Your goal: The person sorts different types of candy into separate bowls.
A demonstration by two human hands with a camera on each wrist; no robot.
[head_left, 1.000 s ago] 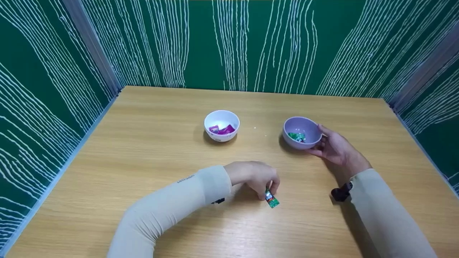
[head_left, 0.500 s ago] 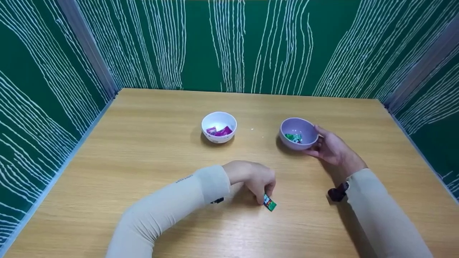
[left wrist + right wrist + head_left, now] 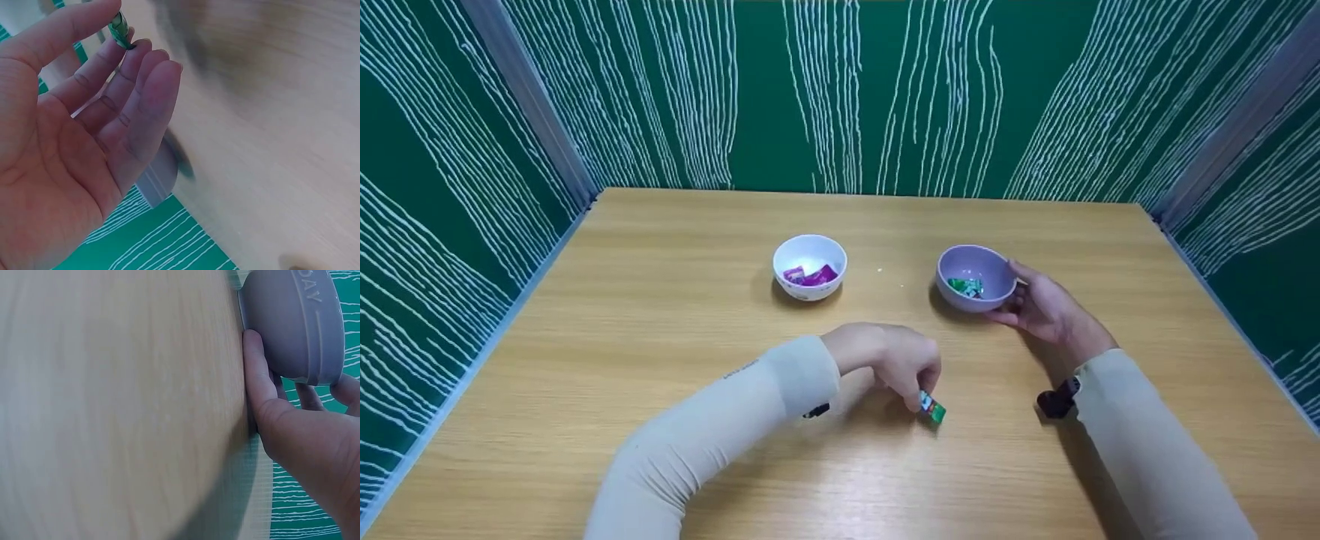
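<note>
My left hand (image 3: 904, 364) pinches a green-wrapped candy (image 3: 933, 408) between thumb and fingertips, just above the table in front of the bowls. In the left wrist view the candy (image 3: 120, 31) sits at the tips of thumb and index finger, and the other fingers are loosely bent. At the right, my right hand (image 3: 1050, 307) holds a light purple bowl (image 3: 976, 300) by its side, thumb at the rim and fingers low near the base. Several green candies (image 3: 966, 287) lie inside it. In the right wrist view raised letters mark the purple bowl (image 3: 287, 320).
A white bowl (image 3: 810, 291) with purple-pink wrapped candies (image 3: 814, 276) stands left of the purple bowl. Two tiny white specks lie between the bowls. Green panels (image 3: 795, 97) with white lines enclose the wooden table (image 3: 675, 247) at the back and sides.
My left hand has shifted a little toward the purple bowl with the candy, which now appears raised off the table. The right hand keeps its hold. The head view has drifted slightly.
</note>
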